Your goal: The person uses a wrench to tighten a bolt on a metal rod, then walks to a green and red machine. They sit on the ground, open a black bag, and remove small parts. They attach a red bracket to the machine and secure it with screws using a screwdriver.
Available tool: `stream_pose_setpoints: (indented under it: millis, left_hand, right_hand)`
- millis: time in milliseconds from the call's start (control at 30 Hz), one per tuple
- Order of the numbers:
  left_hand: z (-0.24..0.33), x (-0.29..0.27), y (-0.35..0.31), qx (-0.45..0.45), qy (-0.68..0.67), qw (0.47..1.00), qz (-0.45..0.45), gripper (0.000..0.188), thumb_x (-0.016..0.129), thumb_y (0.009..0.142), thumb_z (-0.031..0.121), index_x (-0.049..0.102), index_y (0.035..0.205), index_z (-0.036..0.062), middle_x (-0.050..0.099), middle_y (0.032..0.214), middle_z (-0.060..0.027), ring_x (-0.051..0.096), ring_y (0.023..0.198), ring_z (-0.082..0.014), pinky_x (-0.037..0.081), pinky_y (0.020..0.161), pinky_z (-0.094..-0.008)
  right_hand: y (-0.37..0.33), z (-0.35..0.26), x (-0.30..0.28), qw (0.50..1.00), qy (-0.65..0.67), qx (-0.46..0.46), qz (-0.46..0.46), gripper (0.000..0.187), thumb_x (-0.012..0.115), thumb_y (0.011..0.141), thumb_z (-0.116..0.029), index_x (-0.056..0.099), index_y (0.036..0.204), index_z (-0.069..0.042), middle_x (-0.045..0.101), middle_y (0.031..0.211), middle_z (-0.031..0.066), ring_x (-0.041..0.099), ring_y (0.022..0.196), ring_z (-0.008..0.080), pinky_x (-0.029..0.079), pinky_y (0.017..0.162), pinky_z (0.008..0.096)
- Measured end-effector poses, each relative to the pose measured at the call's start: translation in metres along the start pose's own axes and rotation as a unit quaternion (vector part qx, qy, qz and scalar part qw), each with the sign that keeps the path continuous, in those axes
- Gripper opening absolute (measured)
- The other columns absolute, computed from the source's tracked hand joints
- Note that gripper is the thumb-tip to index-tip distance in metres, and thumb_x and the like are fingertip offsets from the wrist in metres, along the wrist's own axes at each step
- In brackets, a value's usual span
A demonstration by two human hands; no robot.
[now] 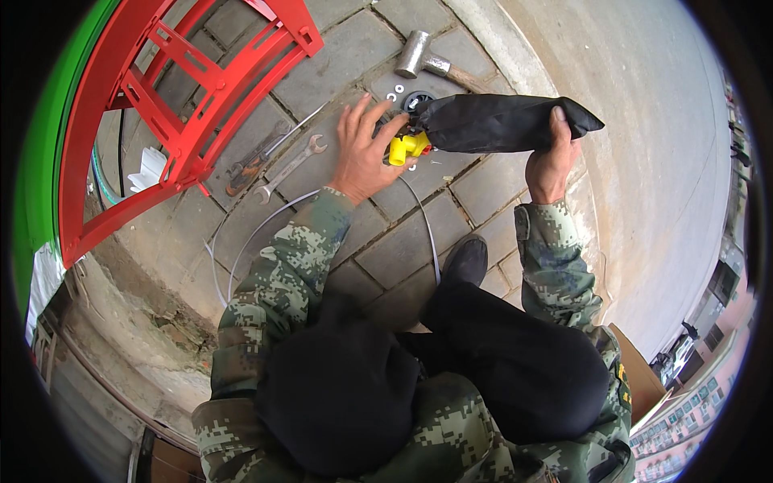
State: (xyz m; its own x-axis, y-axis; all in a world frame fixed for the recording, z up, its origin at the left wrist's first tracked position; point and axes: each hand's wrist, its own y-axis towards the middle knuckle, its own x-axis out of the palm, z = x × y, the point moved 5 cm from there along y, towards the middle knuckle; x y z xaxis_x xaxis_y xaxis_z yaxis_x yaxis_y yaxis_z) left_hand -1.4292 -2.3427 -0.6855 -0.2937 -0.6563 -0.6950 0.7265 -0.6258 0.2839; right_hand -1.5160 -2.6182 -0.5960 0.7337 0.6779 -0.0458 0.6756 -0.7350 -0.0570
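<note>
- The right hand (554, 157), right of upper centre in the frame, is closing around the far end of a long black bag (499, 122), its thumb pressing on top.
- The black bag is stretching across the upper centre, between the two hands.
- The left hand (366, 157), at upper centre, is spreading its fingers partly open beside the bag's other end and a yellow fitting (409, 147); I cannot tell whether it is gripping either, as the fingertips are overlapping them.
- A hammer (415, 55) is lying above the bag, at top centre.
- A round black part (417, 101) is sitting at the bag's upper edge, with small white washers (393, 97) lying to its left.
- An open-ended wrench (291, 167) is resting on the paving, left of the left hand.
- A red metal frame (80, 193) is standing in the upper left.
</note>
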Motion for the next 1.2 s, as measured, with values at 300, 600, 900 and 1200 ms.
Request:
stream_pose_setpoints:
  millis: [300, 600, 900, 1200]
  left_hand:
    - [0.006, 0.004, -0.004, 0.059, -0.021, 0.998, 0.01, 0.045, 0.088, 0.072, 0.025, 0.069, 0.112, 0.0147, 0.063, 0.125, -0.0034, 0.045, 0.137, -0.0343, 0.023, 0.116, -0.0606]
    - [0.013, -0.007, -0.003, 0.036, -0.017, 0.999, 0.035, 0.044, 0.087, 0.077, 0.029, 0.066, 0.112, 0.0119, 0.067, 0.113, -0.0032, 0.056, 0.125, -0.0296, 0.024, 0.117, -0.0576]
    - [0.0, -0.012, -0.015, -0.017, -0.031, 0.999, 0.041, 0.046, 0.087, 0.074, 0.025, 0.064, 0.112, 0.0115, 0.066, 0.112, -0.004, 0.057, 0.121, -0.0305, 0.027, 0.114, -0.0582]
    - [-0.006, -0.02, -0.014, -0.034, -0.077, 0.994, 0.065, 0.045, 0.086, 0.074, 0.01, 0.063, 0.112, 0.0057, 0.066, 0.111, -0.0134, 0.059, 0.112, -0.0362, 0.044, 0.097, -0.0476]
  right_hand:
    - [0.022, 0.014, -0.022, 0.975, 0.203, 0.076, 0.053, 0.027, 0.06, 0.101, -0.029, 0.067, 0.114, -0.006, 0.071, 0.111, 0.0039, 0.066, 0.103, 0.0193, 0.05, 0.098, 0.036]
    - [0.031, 0.021, -0.027, 0.977, 0.192, 0.081, 0.053, 0.028, 0.065, 0.099, -0.032, 0.067, 0.114, -0.008, 0.069, 0.109, -0.0002, 0.064, 0.101, 0.0143, 0.047, 0.097, 0.0317]
    - [0.029, 0.011, -0.016, 0.998, 0.048, 0.009, 0.026, 0.027, 0.067, 0.097, -0.03, 0.066, 0.105, -0.004, 0.065, 0.102, -0.0005, 0.059, 0.094, 0.0108, 0.045, 0.09, 0.0293]
    - [0.055, 0.013, -0.047, 0.981, 0.163, 0.044, 0.095, 0.031, 0.066, 0.098, -0.034, 0.067, 0.111, -0.007, 0.07, 0.105, 0.0015, 0.066, 0.1, 0.0161, 0.052, 0.093, 0.0346]
